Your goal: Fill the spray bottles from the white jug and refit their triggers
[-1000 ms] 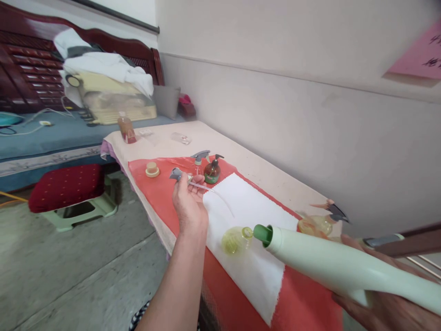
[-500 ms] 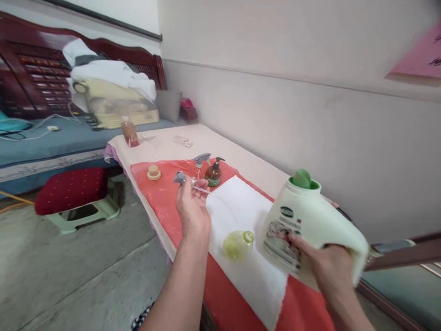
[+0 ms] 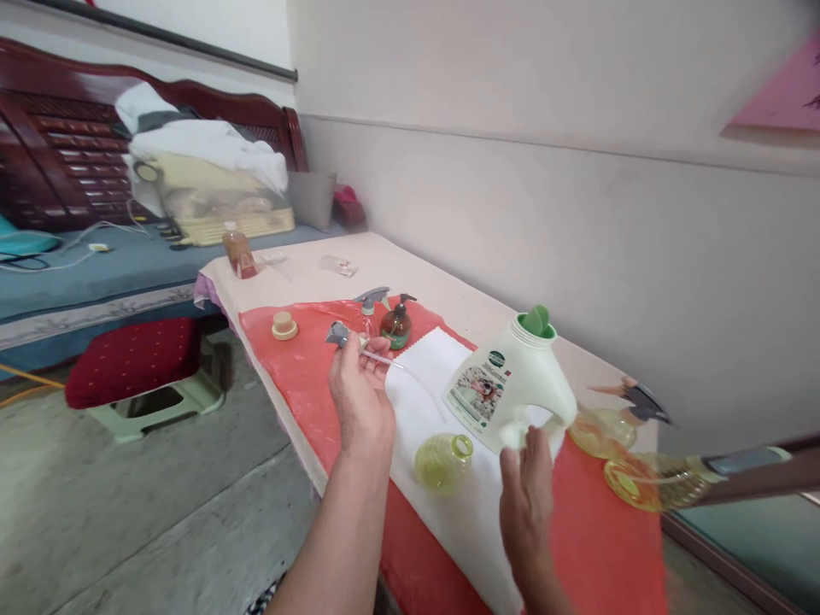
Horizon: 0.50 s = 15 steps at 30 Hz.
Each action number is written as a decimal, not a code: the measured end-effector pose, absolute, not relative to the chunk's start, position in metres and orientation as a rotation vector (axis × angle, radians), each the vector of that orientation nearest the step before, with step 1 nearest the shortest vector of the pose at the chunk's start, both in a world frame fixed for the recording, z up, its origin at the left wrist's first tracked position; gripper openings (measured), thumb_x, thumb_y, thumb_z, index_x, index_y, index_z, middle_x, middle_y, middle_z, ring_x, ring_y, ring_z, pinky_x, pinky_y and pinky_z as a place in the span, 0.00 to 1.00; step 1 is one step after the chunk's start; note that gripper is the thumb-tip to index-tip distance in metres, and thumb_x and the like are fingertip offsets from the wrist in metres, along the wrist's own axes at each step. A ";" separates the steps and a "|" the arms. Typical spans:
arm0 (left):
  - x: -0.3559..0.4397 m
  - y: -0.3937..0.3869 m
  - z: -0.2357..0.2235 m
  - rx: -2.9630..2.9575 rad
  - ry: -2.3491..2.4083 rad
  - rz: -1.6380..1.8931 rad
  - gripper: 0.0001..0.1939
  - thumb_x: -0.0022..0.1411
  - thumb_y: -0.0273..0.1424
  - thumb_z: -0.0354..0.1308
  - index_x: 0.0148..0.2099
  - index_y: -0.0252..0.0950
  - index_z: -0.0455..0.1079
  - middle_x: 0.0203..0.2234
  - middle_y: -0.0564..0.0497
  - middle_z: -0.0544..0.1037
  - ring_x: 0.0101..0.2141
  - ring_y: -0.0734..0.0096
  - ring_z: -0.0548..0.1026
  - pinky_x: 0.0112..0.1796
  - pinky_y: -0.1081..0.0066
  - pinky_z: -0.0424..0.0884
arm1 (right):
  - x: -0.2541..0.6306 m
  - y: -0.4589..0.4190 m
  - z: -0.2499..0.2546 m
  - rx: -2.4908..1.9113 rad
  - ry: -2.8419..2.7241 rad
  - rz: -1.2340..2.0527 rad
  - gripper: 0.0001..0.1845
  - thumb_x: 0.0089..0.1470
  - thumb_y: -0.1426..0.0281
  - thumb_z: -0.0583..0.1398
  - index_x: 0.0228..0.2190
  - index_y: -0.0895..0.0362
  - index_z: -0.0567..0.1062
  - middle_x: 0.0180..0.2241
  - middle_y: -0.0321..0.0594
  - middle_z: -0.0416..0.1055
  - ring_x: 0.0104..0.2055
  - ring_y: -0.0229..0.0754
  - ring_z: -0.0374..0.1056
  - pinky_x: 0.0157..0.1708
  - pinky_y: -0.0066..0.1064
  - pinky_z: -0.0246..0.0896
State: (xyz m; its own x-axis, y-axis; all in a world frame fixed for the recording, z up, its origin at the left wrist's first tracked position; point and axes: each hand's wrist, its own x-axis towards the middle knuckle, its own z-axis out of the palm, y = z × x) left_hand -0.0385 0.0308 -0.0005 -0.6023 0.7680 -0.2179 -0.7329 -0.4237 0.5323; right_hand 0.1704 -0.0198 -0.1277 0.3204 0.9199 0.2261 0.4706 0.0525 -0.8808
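Observation:
My left hand (image 3: pixel 360 395) is closed on a grey spray trigger head (image 3: pixel 337 333), and its thin dip tube sticks out to the right over the white cloth (image 3: pixel 423 380). A white detergent jug (image 3: pixel 506 384) with a green cap stands upright on that cloth. Just below the jug's handle is my right hand (image 3: pixel 529 500), fingers stretched up with the tips touching the handle and nothing gripped. A small yellow-green bottle (image 3: pixel 442 461) with no cap lies on the cloth between my two hands.
A red cloth (image 3: pixel 301 371) covers the long table by the wall. On it are a beige cap (image 3: pixel 284 325), a grey-topped spray bottle (image 3: pixel 372 301), a brown pump bottle (image 3: pixel 395 323) and yellow spray bottles (image 3: pixel 606 425) at the right. A red stool (image 3: pixel 128 352) stands left.
The jug, held tilted in my right hand before, now stands upright on the white cloth. My right hand has let go and dropped below the handle. My left hand has barely moved.

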 end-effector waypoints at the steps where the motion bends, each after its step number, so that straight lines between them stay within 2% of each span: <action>1: -0.036 0.031 -0.001 0.078 0.743 2.081 0.11 0.57 0.37 0.61 0.36 0.35 0.67 0.27 0.50 0.75 0.32 0.69 0.75 0.38 0.69 0.67 | 0.166 -0.036 -0.136 -1.554 -1.305 0.603 0.38 0.60 0.52 0.51 0.64 0.51 0.43 0.67 0.46 0.41 0.67 0.54 0.43 0.64 0.47 0.43; 5: -0.027 0.029 -0.004 0.128 0.782 2.062 0.12 0.56 0.37 0.61 0.37 0.35 0.67 0.28 0.50 0.75 0.33 0.69 0.76 0.39 0.68 0.67 | 0.139 -0.063 -0.168 -1.456 -1.436 0.813 0.47 0.47 0.52 0.64 0.63 0.51 0.50 0.65 0.46 0.50 0.65 0.57 0.48 0.62 0.49 0.49; 7: -0.023 0.028 -0.005 0.173 0.814 2.063 0.12 0.56 0.38 0.62 0.37 0.35 0.67 0.28 0.50 0.75 0.33 0.69 0.75 0.39 0.68 0.67 | 0.128 -0.057 -0.176 -1.398 -1.452 0.850 0.49 0.46 0.52 0.65 0.62 0.52 0.50 0.63 0.47 0.53 0.64 0.56 0.51 0.61 0.50 0.52; 11: -0.020 0.026 -0.006 0.308 0.877 2.053 0.14 0.58 0.40 0.61 0.40 0.36 0.68 0.29 0.49 0.76 0.34 0.69 0.74 0.37 0.68 0.67 | 0.122 -0.040 -0.175 -1.355 -1.457 0.858 0.40 0.49 0.56 0.62 0.59 0.54 0.54 0.57 0.48 0.61 0.58 0.54 0.60 0.56 0.48 0.59; 15: -0.018 0.026 -0.005 0.434 0.947 2.091 0.13 0.59 0.41 0.59 0.40 0.38 0.69 0.29 0.50 0.76 0.34 0.68 0.74 0.37 0.68 0.67 | 0.133 -0.043 -0.161 -1.369 -1.523 0.853 0.38 0.47 0.60 0.65 0.56 0.53 0.58 0.56 0.47 0.62 0.59 0.54 0.59 0.59 0.49 0.55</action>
State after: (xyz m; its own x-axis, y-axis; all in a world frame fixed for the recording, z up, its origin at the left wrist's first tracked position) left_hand -0.0180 0.0260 -0.0052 -0.6345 0.7728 -0.0105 -0.5176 -0.4148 0.7484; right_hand 0.1332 -0.0430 -0.1614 0.0077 0.9859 0.1671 0.3724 0.1523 -0.9155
